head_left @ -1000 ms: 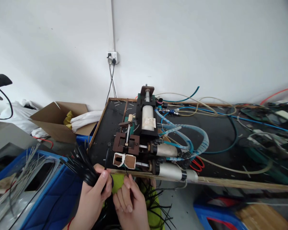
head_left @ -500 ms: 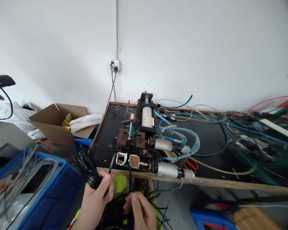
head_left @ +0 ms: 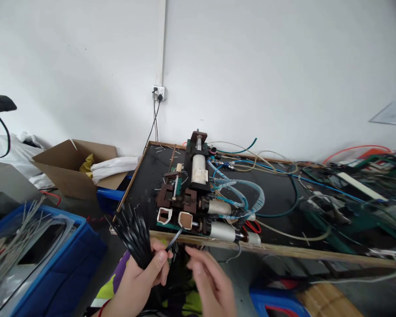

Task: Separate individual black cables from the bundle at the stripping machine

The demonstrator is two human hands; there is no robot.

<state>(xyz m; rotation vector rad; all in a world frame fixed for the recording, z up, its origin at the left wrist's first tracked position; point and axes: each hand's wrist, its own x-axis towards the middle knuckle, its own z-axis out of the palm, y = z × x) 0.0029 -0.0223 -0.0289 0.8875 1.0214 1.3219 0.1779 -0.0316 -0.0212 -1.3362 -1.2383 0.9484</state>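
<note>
Many thin black strips (head_left: pixel 133 233), fanned out towards 11 o'clock, sit clamped in the left hand (head_left: pixel 145 273) below the desk (head_left: pixel 284 253) edge. One strip (head_left: pixel 174 239) points towards 1 o'clock. Right hand (head_left: pixel 211 281) fingers are apart, holding nothing.

White wall (head_left: pixel 284 66) with socket (head_left: pixel 159 92) behind black-topped workbench (head_left: pixel 284 193).

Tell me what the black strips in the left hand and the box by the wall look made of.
Black strips: likely plastic or rubber tubing; glossy highlights, and they fan out stiffly from the left hand. Box: corrugated cardboard, matte brown, with folded flaps.
</note>
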